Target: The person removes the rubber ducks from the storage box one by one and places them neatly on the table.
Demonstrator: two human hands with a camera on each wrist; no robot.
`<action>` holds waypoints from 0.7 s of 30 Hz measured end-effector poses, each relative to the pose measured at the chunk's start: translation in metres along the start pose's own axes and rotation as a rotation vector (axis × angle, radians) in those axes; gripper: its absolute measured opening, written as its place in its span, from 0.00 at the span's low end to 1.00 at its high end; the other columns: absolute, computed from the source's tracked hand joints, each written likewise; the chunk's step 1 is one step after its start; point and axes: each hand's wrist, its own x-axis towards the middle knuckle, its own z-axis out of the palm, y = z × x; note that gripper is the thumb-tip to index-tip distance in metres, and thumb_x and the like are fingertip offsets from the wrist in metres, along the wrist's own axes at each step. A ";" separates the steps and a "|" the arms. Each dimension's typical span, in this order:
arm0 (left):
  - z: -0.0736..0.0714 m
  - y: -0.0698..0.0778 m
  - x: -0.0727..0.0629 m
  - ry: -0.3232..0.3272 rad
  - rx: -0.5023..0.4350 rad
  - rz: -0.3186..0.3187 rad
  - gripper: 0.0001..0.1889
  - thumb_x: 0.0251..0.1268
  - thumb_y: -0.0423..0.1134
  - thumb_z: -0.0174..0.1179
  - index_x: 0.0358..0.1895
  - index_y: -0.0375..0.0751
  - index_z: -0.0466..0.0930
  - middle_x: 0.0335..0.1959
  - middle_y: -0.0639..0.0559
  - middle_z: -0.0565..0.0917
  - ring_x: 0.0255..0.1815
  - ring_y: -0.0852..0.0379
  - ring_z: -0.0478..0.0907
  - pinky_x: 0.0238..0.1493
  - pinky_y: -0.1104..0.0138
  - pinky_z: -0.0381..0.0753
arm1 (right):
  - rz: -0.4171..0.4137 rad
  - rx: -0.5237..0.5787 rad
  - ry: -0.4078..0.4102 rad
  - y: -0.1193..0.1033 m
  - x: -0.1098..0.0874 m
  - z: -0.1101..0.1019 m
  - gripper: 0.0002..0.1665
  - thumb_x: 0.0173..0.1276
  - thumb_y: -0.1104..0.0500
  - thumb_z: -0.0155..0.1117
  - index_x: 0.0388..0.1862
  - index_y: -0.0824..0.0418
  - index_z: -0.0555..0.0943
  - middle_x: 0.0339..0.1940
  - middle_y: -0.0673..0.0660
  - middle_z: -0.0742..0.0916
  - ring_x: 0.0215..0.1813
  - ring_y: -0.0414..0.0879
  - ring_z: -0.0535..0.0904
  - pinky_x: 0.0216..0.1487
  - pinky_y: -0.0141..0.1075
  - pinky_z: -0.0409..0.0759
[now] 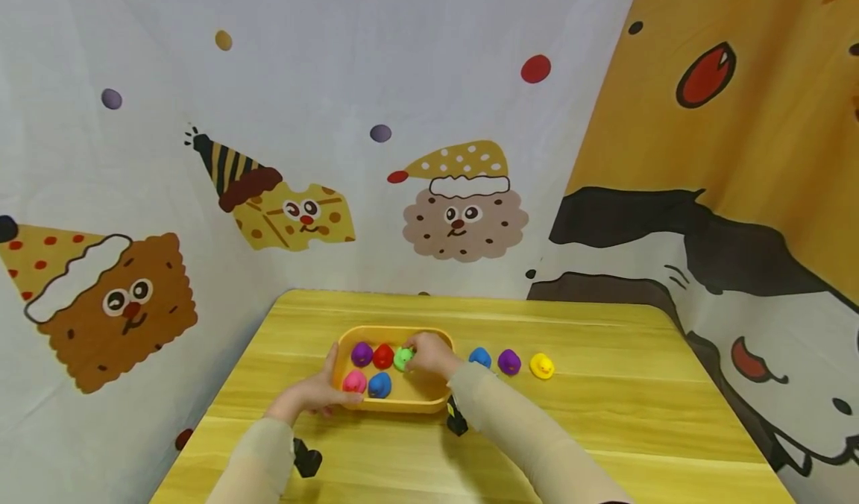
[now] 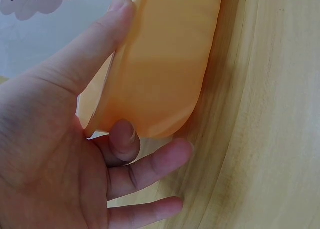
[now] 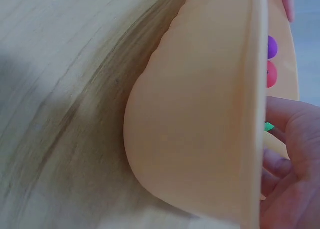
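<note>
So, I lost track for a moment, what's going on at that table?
A person's right grip holds a green duck inside the orange tray, while the left grip rests against the tray's near left corner. Also in the tray are a purple duck, a red duck, a pink duck and a blue duck. On the table, right of the tray, sit a second blue duck, a second purple duck and a yellow duck.
</note>
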 end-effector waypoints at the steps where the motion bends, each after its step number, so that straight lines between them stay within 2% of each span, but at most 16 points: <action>1: 0.000 0.000 0.000 0.001 0.003 -0.001 0.68 0.54 0.50 0.72 0.75 0.46 0.17 0.72 0.22 0.45 0.25 0.42 0.77 0.32 0.53 0.79 | -0.004 0.002 -0.001 -0.001 -0.001 -0.001 0.24 0.50 0.61 0.78 0.49 0.61 0.85 0.42 0.53 0.86 0.41 0.44 0.79 0.43 0.35 0.78; 12: -0.003 0.005 -0.004 0.017 0.058 -0.019 0.68 0.52 0.53 0.72 0.76 0.47 0.19 0.69 0.24 0.54 0.25 0.40 0.76 0.25 0.59 0.76 | -0.027 0.028 -0.010 -0.010 -0.006 -0.018 0.21 0.53 0.61 0.76 0.47 0.64 0.85 0.41 0.53 0.86 0.38 0.41 0.77 0.41 0.33 0.77; 17: -0.002 0.005 -0.003 -0.008 0.002 0.026 0.69 0.52 0.49 0.73 0.75 0.42 0.17 0.70 0.20 0.46 0.30 0.42 0.76 0.33 0.54 0.81 | -0.049 0.018 -0.011 -0.013 -0.008 -0.025 0.20 0.53 0.60 0.77 0.46 0.64 0.85 0.41 0.53 0.86 0.38 0.41 0.77 0.41 0.33 0.77; 19: -0.002 0.006 -0.002 -0.019 0.006 0.044 0.69 0.53 0.49 0.73 0.74 0.39 0.16 0.71 0.19 0.43 0.32 0.43 0.75 0.37 0.53 0.81 | -0.055 0.024 -0.013 -0.014 -0.010 -0.027 0.20 0.52 0.60 0.77 0.45 0.64 0.85 0.41 0.54 0.86 0.37 0.41 0.77 0.40 0.33 0.77; 21: -0.002 0.006 -0.002 -0.015 0.023 0.048 0.69 0.53 0.49 0.73 0.74 0.37 0.17 0.70 0.19 0.45 0.33 0.43 0.75 0.38 0.53 0.81 | -0.064 0.020 -0.011 -0.015 -0.010 -0.030 0.20 0.53 0.59 0.77 0.45 0.63 0.85 0.41 0.54 0.86 0.36 0.40 0.77 0.39 0.33 0.77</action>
